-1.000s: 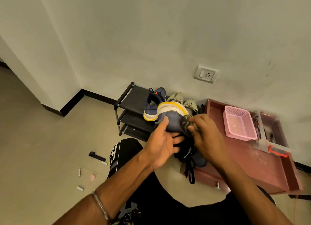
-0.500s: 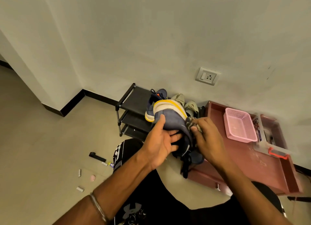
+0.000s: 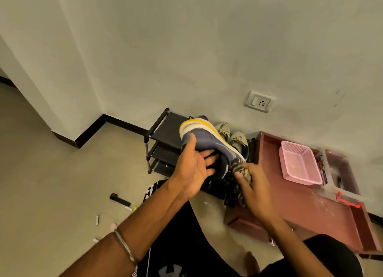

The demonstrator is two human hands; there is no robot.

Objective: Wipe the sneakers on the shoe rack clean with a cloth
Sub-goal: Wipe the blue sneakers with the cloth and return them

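My left hand (image 3: 192,169) grips a blue sneaker (image 3: 209,142) with a white and yellow sole, held sole-up in front of the black shoe rack (image 3: 163,129). My right hand (image 3: 252,185) holds a crumpled patterned cloth (image 3: 241,170) pressed against the sneaker's lower right end. A pair of beige sneakers (image 3: 232,135) stands on the rack's top shelf behind the held shoe. The second blue sneaker is mostly hidden behind the one I hold.
A reddish-brown low cabinet (image 3: 300,206) sits right of the rack, carrying a pink basket (image 3: 298,164) and a clear box with an orange latch (image 3: 339,185). Small bits and a black object (image 3: 119,199) lie on the floor at left. A wall socket (image 3: 259,101) is above.
The sneaker has turned so its sole faces up and left. My right hand with the cloth has slid down toward the shoe's lower right end.
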